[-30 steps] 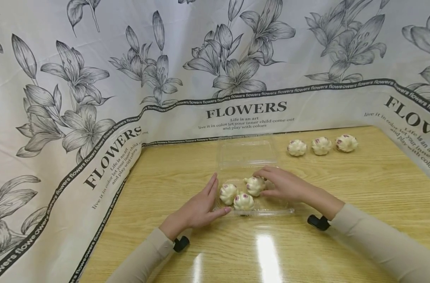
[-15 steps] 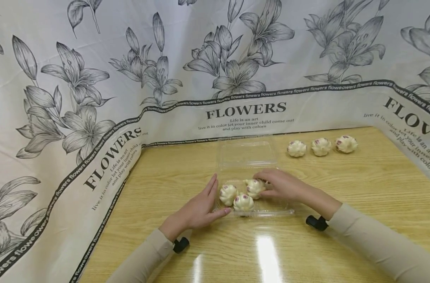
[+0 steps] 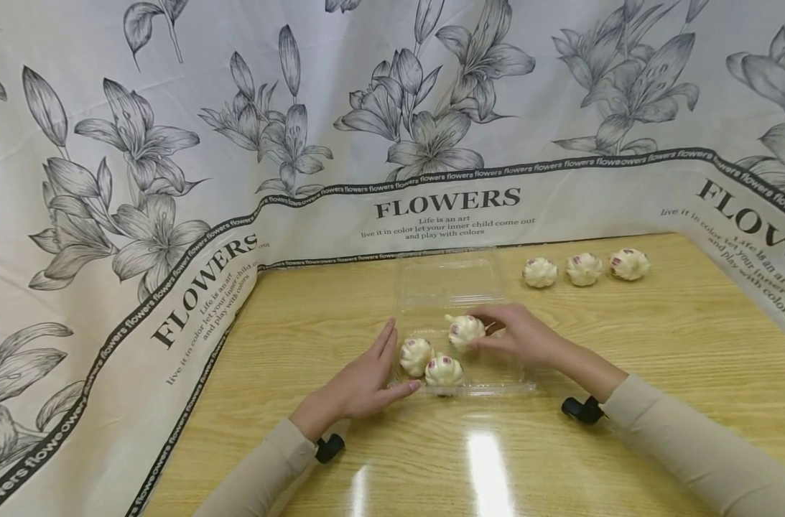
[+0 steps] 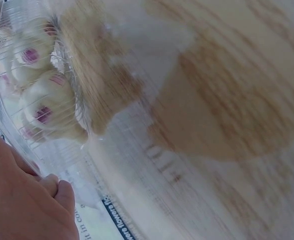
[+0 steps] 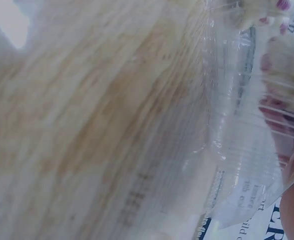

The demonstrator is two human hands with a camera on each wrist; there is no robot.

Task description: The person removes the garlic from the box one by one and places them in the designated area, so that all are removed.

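A clear plastic clamshell box (image 3: 495, 390) lies open on the table, its lid (image 3: 447, 280) folded back toward the curtain. Inside its left half sit two cream garlic bulbs with purple marks, the left bulb (image 3: 416, 357) and the front bulb (image 3: 444, 371). My right hand (image 3: 521, 334) pinches a third garlic bulb (image 3: 465, 332) over the back middle of the box. Fairly straight fingers of my left hand (image 3: 363, 380) lie along the box's left side, thumb at the front corner. Through the ribbed wall, bulbs (image 4: 41, 110) show in the left wrist view.
Three more garlic bulbs stand in a row at the back right: a left one (image 3: 539, 273), a middle one (image 3: 584, 268) and a right one (image 3: 630, 264). A flower-printed curtain (image 3: 457, 215) borders the wooden table (image 3: 302, 309) at the back and sides.
Over the last half second, the right hand has raised its garlic bulb a little from beside the other two. The left hand stays in place against the box.
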